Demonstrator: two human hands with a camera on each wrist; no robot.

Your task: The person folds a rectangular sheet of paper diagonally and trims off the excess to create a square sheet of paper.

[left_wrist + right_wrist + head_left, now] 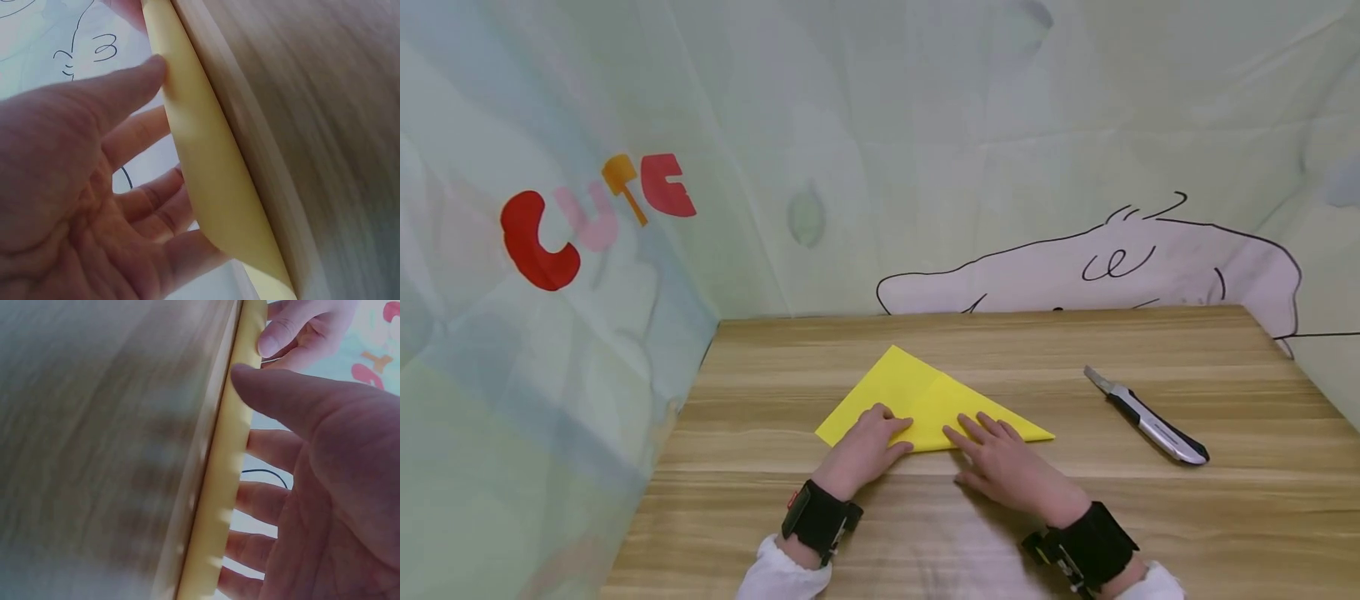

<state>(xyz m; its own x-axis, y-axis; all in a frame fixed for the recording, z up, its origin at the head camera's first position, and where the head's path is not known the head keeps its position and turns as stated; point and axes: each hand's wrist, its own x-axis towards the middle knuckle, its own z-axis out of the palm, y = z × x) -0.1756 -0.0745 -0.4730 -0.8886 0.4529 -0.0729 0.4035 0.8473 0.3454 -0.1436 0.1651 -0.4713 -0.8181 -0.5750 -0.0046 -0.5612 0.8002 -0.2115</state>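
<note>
Paper (925, 392), yellow and folded, lies on the wooden table (760, 375) under the fingers of both hands, and sticks out on their far side. The left hand (867, 446) has its fingers a bit bent and spread on the paper. The right hand (1011, 471) lies wide, fingers apart on it. Neither hand seems to pinch it, and I cannot tell if the right thumb touches it.

The paper should be very light and thin. It likely bends with a small push, may slide on the wood, and could rip if tugged hard. Good places to hold look to be the folded edge by the thumbs, or the pointy corner just outside each hand.

From the head, that edge looks almost flat. The left wrist view shows it round and puffy, so the fold seems loose. The wrist views show the palms; the head view shows the backs. Only the head view shows the knife (1150, 421), well apart from the right hand, on its right side.
</note>
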